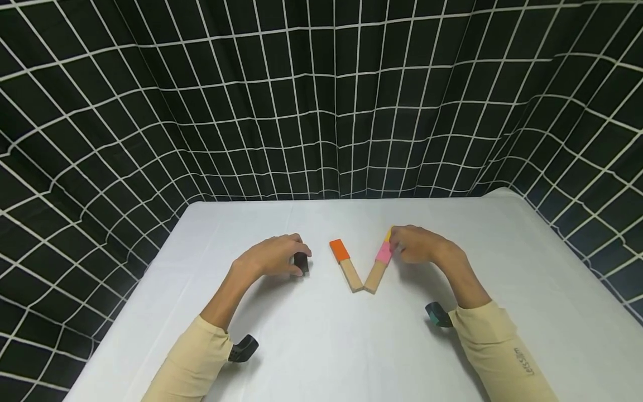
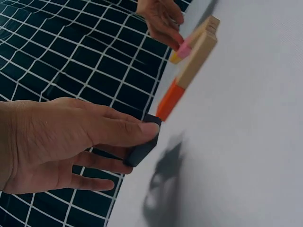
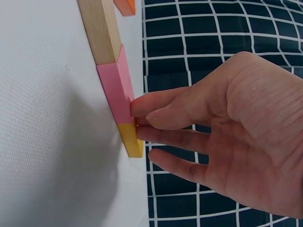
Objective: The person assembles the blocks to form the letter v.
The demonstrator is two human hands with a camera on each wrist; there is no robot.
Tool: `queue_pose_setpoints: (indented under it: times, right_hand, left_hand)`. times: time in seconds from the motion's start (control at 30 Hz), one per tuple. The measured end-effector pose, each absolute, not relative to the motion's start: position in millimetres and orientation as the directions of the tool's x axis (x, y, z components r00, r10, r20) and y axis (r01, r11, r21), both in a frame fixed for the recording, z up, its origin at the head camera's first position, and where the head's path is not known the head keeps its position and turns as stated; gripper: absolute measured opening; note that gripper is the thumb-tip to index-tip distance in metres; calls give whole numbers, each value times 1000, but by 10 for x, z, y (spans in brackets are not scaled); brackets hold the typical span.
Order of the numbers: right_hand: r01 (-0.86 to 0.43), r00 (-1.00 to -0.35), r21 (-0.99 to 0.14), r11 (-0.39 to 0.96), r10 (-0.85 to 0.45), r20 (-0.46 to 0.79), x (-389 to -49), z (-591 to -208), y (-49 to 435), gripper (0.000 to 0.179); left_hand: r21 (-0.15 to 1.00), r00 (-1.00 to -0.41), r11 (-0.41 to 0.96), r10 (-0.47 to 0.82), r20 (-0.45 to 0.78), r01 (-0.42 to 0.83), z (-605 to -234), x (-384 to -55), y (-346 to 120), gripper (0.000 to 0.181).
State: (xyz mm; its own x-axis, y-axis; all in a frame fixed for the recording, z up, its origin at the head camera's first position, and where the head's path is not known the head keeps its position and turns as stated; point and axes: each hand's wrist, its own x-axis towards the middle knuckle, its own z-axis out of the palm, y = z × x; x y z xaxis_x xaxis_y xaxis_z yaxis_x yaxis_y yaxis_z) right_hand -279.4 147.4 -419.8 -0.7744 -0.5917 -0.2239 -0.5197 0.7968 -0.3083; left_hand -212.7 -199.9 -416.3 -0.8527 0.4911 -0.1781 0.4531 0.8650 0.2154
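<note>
My left hand [image 1: 273, 255] pinches a small black block [image 2: 142, 147] between thumb and fingers, left of the other blocks. Blocks on the white table form a V. Its left arm is an orange block [image 1: 339, 250] against a plain wooden block [image 1: 351, 276]. The right arm runs from another wooden block [image 1: 375, 277] through a pink block [image 3: 116, 90] to a yellow block [image 3: 132, 141] at the far end. With fairly straight fingers, my right hand [image 1: 417, 244] touches the side of this arm near where pink meets yellow; the thumb is off the blocks.
A white cloth covers the table [image 1: 321, 346]. Dark curtains with a white grid [image 1: 331, 111] stand behind it and along both sides. A black wrist device [image 1: 243, 349] sits at the left sleeve and another device [image 1: 438, 315] at the right.
</note>
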Motion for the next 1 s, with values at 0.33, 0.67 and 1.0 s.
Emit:
queue_pose_setpoints:
  times: [0.33,0.67,1.0]
  right_hand:
    - [-530,-776,-299,793,-597,-205,-2768,-4187,1500,45]
    - [-539,-773,-273,797,-597,-213,-2783,-4178,1490,43]
    - [-548,-761,-283,787,-610,-221,-2765,-4174,1467,40]
  left_hand:
    - [219,-864,860,492,-109,462,-4132,-2424,-1784,43]
    - [211,-894,879,445,-46,427,-4186,-2730,-1579,44]
    - [237,-906,888,419,-60,394,-4422,-2960,-1461,42]
